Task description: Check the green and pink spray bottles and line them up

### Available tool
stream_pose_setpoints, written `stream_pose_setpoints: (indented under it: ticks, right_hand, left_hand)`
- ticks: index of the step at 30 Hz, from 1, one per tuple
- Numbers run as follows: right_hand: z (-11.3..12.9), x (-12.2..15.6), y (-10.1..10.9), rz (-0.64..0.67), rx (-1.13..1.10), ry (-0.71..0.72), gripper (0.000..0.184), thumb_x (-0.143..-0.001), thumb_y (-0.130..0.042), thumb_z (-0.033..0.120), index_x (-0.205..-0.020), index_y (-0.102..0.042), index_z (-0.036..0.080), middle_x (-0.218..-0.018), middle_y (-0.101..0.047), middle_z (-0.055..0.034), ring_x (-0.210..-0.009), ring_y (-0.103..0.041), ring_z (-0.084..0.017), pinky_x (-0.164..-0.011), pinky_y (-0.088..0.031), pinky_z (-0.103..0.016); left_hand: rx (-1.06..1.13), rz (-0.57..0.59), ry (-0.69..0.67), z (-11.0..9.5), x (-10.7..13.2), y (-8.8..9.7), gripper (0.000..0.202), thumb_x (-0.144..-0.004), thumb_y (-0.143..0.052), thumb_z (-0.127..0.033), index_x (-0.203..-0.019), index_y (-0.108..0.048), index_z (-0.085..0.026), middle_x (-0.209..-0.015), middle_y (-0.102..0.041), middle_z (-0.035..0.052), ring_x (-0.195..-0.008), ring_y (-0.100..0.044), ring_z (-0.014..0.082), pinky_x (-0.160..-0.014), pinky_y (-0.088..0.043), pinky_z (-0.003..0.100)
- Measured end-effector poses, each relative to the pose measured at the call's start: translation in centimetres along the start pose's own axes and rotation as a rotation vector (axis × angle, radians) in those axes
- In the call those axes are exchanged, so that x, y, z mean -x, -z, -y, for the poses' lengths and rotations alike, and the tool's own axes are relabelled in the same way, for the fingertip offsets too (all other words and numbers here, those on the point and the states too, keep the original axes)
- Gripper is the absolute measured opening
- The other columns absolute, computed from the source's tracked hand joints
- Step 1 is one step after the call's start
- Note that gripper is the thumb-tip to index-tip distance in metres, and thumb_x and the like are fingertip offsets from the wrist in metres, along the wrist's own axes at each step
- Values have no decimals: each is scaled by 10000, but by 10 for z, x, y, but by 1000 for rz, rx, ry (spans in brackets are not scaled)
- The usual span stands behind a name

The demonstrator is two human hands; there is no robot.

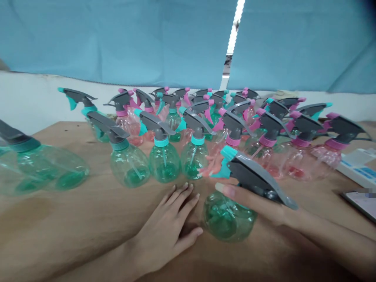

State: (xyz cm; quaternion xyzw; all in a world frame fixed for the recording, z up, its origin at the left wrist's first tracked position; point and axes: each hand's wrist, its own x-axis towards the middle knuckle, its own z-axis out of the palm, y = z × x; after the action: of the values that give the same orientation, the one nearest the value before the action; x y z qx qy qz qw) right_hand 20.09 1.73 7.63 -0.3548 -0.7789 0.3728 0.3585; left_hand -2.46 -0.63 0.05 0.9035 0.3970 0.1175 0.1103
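Observation:
My right hand (261, 204) is closed round the neck of a green spray bottle (230, 221), just under its grey and turquoise trigger head. The bottle tilts, and its clear green body hangs below my thumb. My fingertips show blurred past the far side of the head. On the wooden table (96, 231) my left hand (169, 223) lies palm down, fingers spread, holding nothing. Just beyond its fingertips stand two upright green spray bottles with turquoise collars, one on the left (164, 166) and one on the right (194, 158).
Several more spray bottles, green and pink, crowd the back of the table; a pink one (299, 162) stands at right. Green bottles (49, 168) appear smeared at far left. A phone (362, 203) and a white-and-blue box (357, 168) lie at right. A blue cloth (132, 43) hangs behind.

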Motion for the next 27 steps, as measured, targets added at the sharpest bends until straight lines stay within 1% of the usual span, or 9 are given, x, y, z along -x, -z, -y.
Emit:
stream_pose_setpoints:
  ticks: [2,4,8,9,11,13,17,23,27]
  right_hand:
    - [2,1,1,-13,-17,-27,196,-876,-533,431,-849,-645,272,-758,-675,-14,-693,-647,-173,-654,-558,-308]
    - [6,2,2,-32,-16,-54,183,-868,-537,427,-818,-590,260,-686,-627,-2,-626,-605,-160,-603,-528,-299]
    - [12,2,5,-10,47,-6,173,-863,-517,386,-761,-507,246,-551,-455,35,-507,-466,-137,-489,-410,-285]
    - [13,2,5,-9,57,-1,166,-859,-520,375,-756,-504,246,-551,-447,35,-508,-458,-137,-479,-395,-283]
    - [12,1,5,-14,41,-10,144,-850,-533,374,-781,-525,248,-598,-503,22,-536,-488,-145,-488,-418,-283]
    - [9,1,3,-13,4,-25,142,-847,-540,394,-866,-573,258,-665,-577,9,-562,-542,-156,-519,-477,-294]
    - [4,1,-1,-34,20,-21,302,-847,-535,440,-1099,-605,289,-681,-634,0,-531,-587,-177,-545,-543,-334]
    - [4,3,1,-10,33,-23,357,-847,-543,436,-1181,-595,320,-685,-654,-3,-527,-605,-197,-531,-566,-351]
    - [3,2,0,-18,57,6,363,-860,-513,448,-1191,-591,321,-730,-663,-16,-551,-611,-207,-516,-555,-355]
  left_hand:
    - [-11,-17,-11,2,1,-2,567,-932,-520,-445,-1426,-389,-199,-1473,-396,103,-1342,-355,305,-1095,-276,493]
    - [-32,-18,-17,2,2,-3,561,-941,-503,-450,-1431,-382,-203,-1475,-394,101,-1339,-362,302,-1096,-275,491]
    - [-45,-16,-30,2,1,-2,556,-945,-498,-450,-1422,-396,-184,-1476,-391,109,-1339,-365,298,-1101,-271,480]
    - [-40,-20,-31,1,1,-1,555,-944,-502,-443,-1423,-395,-183,-1476,-391,107,-1339,-365,299,-1102,-270,480]
    - [-34,-25,-30,1,0,-1,554,-942,-507,-431,-1428,-387,-194,-1476,-393,100,-1338,-366,300,-1100,-272,486]
    - [-36,-20,-20,1,0,-1,557,-941,-508,-426,-1436,-373,-211,-1471,-401,94,-1333,-373,302,-1094,-277,494]
    - [-48,2,-8,2,1,-2,565,-937,-505,-440,-1440,-365,-225,-1460,-419,94,-1320,-392,304,-1085,-287,503]
    - [-50,18,-5,0,0,0,551,-938,-502,-433,-1425,-395,-197,-1458,-417,111,-1316,-397,312,-1076,-306,512]
    - [-32,-3,-10,1,0,0,545,-937,-513,-424,-1429,-388,-226,-1452,-429,95,-1311,-404,311,-1080,-299,514]
